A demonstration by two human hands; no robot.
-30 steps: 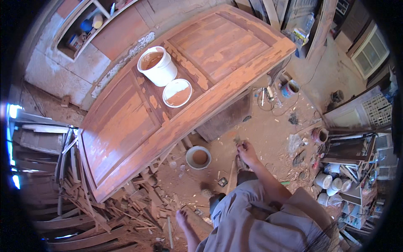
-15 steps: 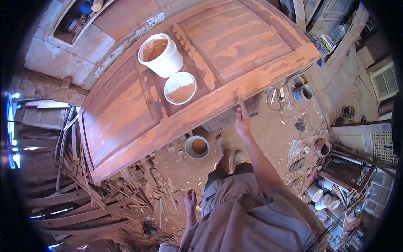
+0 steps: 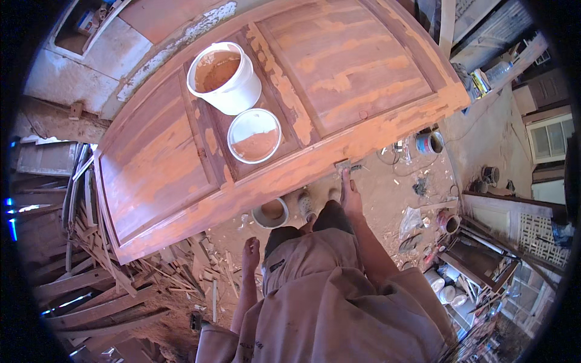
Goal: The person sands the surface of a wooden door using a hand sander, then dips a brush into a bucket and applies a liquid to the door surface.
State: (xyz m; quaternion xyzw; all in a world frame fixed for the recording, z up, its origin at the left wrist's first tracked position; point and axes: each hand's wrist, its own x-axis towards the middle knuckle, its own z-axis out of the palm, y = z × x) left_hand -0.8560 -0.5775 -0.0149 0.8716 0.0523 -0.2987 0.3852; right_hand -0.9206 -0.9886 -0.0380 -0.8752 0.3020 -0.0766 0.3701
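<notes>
My right hand grips a putty knife, its blade against the near edge of a large wooden door panel. Orange-brown filler lies in patches across the panel's frame and recessed fields. A white bucket stands on the panel with orange-brown filler inside. Just in front of it lies a round white lid, partly covered in the same filler. Low on my left side, away from the panel, my left hand hangs with its fingers curled in and nothing visible in them.
A pail sits on the floor under the panel's near edge, close to my feet. Scrap wood is piled at the left. Paint cans and several white tubs stand at the right, near cluttered shelving.
The panel's edge sits nearer my body in view. My right hand has turned, and the putty knife's blade now shows at the edge. My left hand has risen in the picture.
</notes>
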